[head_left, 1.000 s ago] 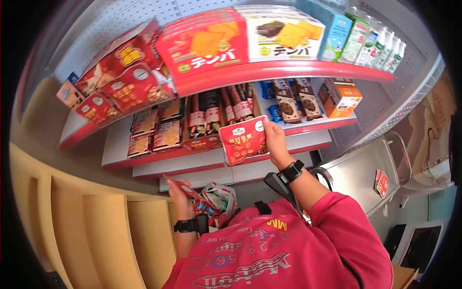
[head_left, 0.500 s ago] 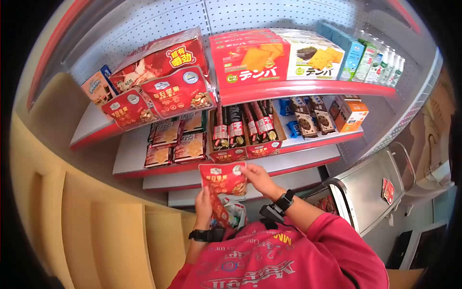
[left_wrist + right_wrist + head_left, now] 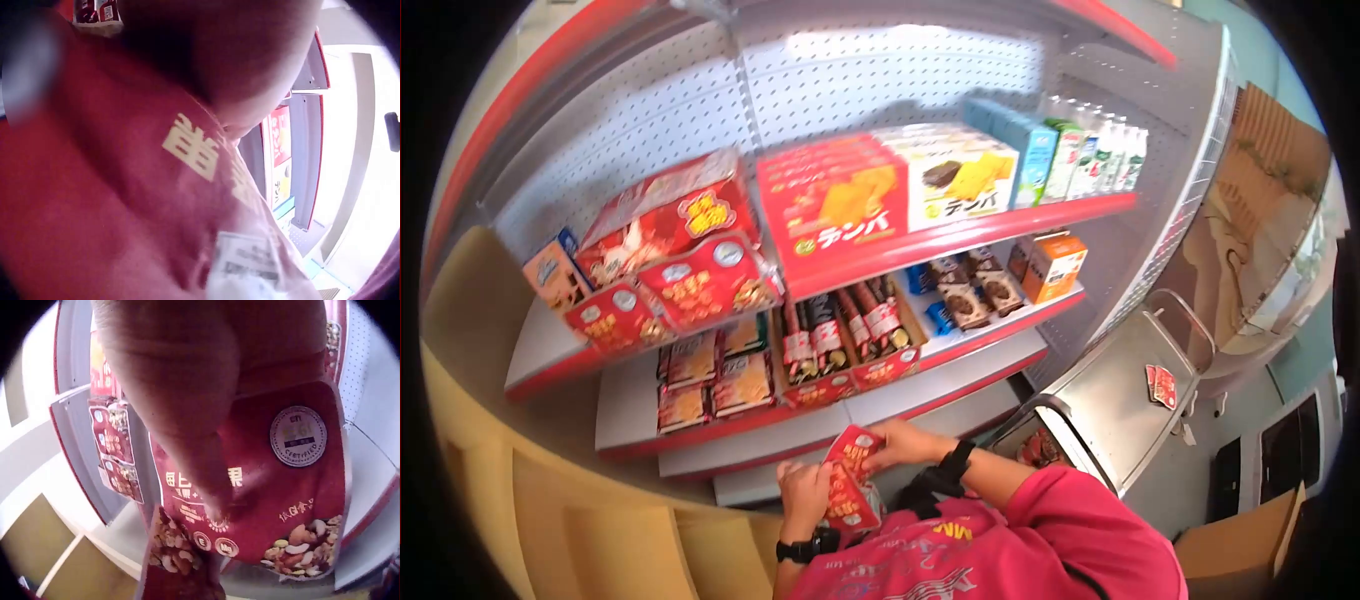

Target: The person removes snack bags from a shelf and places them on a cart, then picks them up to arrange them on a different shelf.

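Note:
In front of the shirt, both hands are close together over two red pouches of mixed nuts. My right hand (image 3: 902,445) pinches the upper nut pouch (image 3: 294,494), its thumb lying across the printed front in the right wrist view. My left hand (image 3: 804,497) grips the lower nut pouch (image 3: 852,508) by its side. The lower pouch (image 3: 172,565) overlaps the bottom of the upper one in the right wrist view. Red pouch surface with gold lettering (image 3: 194,150) fills much of the left wrist view, where the hand's fingertips are mostly hidden.
Ahead, a red-edged shelf (image 3: 970,235) bears cracker boxes (image 3: 835,200) and several bottles (image 3: 1115,155). Similar nut pouches (image 3: 710,280) hang at its left. A metal cart (image 3: 1115,390) with red packets (image 3: 1162,386) stands right; wooden shelving (image 3: 600,520) is at left.
My right hand has brought its pouch down from the shelf front to my left hand's pouch. Both hands are now lower and nearer the body, with the pouches tilted.

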`<move>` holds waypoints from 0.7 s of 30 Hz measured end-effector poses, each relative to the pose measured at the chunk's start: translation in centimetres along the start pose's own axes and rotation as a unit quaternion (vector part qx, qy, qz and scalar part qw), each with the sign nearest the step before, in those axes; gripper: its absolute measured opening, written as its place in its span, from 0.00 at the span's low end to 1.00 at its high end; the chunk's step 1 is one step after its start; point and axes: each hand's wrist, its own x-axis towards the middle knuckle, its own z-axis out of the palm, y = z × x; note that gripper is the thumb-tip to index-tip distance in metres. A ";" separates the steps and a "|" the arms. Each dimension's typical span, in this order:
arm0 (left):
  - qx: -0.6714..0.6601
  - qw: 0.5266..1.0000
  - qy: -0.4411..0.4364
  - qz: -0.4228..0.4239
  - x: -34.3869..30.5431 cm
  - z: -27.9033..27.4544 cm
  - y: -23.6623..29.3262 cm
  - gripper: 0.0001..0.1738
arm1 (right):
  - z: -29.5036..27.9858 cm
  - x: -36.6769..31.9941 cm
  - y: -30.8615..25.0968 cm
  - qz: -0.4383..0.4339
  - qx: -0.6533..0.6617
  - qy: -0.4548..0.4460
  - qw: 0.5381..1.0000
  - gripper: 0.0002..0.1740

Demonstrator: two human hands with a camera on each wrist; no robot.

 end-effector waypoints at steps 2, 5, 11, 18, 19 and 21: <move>-0.001 1.000 -0.029 0.011 -0.1 0.1 -0.2 0.16 | -0.3 -1.0 -1.3 0.060 0.060 -0.015 0.996 0.12; 0.023 0.998 -0.052 0.039 0.2 0.3 -0.3 0.16 | -0.4 -1.4 -0.4 0.050 0.077 -0.026 0.995 0.15; 0.000 1.000 -0.004 0.028 1.2 -0.8 0.6 0.13 | -0.3 -0.6 -3.1 -0.041 -0.136 0.061 0.988 0.16; -0.008 0.998 -0.016 0.052 1.6 -0.8 0.3 0.12 | -1.2 -1.4 -4.3 -0.067 -0.234 0.117 0.963 0.16; -0.025 0.996 -0.019 0.082 1.6 -0.6 0.6 0.11 | -1.4 -2.0 -4.1 -0.068 -0.176 0.075 0.979 0.16; -0.054 0.991 -0.028 0.121 1.6 -0.2 2.1 0.08 | -1.3 -2.3 -2.0 -0.039 -0.090 0.013 0.995 0.15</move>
